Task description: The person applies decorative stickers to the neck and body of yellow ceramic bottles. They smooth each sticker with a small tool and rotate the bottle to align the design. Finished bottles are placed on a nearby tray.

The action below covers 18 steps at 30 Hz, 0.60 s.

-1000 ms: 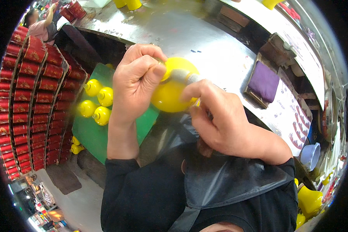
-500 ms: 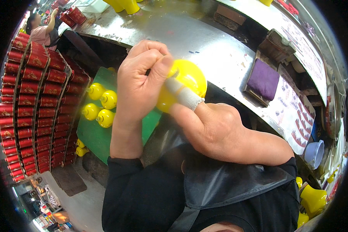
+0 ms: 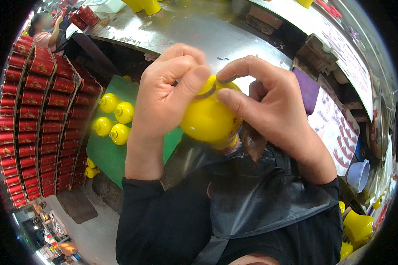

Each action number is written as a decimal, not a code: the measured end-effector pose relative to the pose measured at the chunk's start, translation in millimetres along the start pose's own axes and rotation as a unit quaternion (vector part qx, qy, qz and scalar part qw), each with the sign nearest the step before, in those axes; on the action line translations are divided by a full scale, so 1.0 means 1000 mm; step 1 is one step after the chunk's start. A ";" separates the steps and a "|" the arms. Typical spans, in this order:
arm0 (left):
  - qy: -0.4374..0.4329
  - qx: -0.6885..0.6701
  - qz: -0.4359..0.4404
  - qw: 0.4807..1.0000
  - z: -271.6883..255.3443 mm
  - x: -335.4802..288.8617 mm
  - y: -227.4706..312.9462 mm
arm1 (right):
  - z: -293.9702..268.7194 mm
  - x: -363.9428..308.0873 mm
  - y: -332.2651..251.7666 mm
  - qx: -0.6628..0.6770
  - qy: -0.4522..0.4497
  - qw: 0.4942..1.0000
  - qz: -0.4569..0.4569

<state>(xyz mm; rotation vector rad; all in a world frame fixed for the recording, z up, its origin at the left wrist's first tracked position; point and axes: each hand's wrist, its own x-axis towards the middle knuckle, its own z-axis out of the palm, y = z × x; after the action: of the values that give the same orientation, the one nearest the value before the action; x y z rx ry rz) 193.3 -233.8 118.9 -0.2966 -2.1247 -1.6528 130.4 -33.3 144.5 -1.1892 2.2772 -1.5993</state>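
Observation:
A glossy yellow vase [image 3: 208, 119] is tilted in front of my chest. It has a dark band around its narrow neck and small dark red print on its side. My left hand [image 3: 170, 88] is closed around the neck end, hiding the mouth. On the other side, my right hand [image 3: 265, 92] has its thumb and forefinger pinched close at the dark band, touching the neck. Below my right palm hangs a brown, flat piece [image 3: 254, 143]; what it is I cannot tell. Several yellow vases [image 3: 120, 134] stand on a green board [image 3: 106, 152] to my left.
Red canisters [image 3: 35, 106] are stacked in tall rows at the left. A metal worktable [image 3: 185, 31] runs across the front. Toward the right lie a purple cloth pad [image 3: 306, 88], printed sheets [image 3: 342, 141] and a pale blue basin [image 3: 359, 175]. A person [image 3: 44, 37] sits at the far left.
My right hand has moved from across the vase's body to its neck band, thumb and forefinger now at the band. The vase has tilted so its far end points toward me.

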 end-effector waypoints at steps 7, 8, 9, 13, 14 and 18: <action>-0.041 -0.045 0.005 0.998 0.005 0.004 0.004 | -0.020 0.017 -0.001 0.035 -0.106 0.986 0.121; -0.045 -0.049 0.001 0.998 0.005 0.005 0.005 | -0.020 0.017 0.000 0.038 -0.106 0.986 0.120; -0.048 -0.053 -0.003 0.997 0.006 0.006 0.005 | -0.022 0.018 0.001 0.047 -0.109 0.985 0.129; -0.051 -0.076 -0.026 0.996 0.009 0.008 0.003 | -0.026 0.017 0.006 0.084 -0.118 0.976 0.165; -0.056 -0.086 -0.028 0.994 0.010 0.009 0.003 | -0.026 0.017 0.008 0.092 -0.118 0.974 0.168; -0.067 -0.109 -0.041 0.991 0.011 0.010 -0.001 | -0.027 0.016 0.011 0.104 -0.121 0.969 0.187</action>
<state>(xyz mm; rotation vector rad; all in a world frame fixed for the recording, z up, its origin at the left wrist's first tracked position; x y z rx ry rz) 181.8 -223.9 120.7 -0.4014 -2.0781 -1.9678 99.9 -22.4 152.4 -0.7958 1.9778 -1.4205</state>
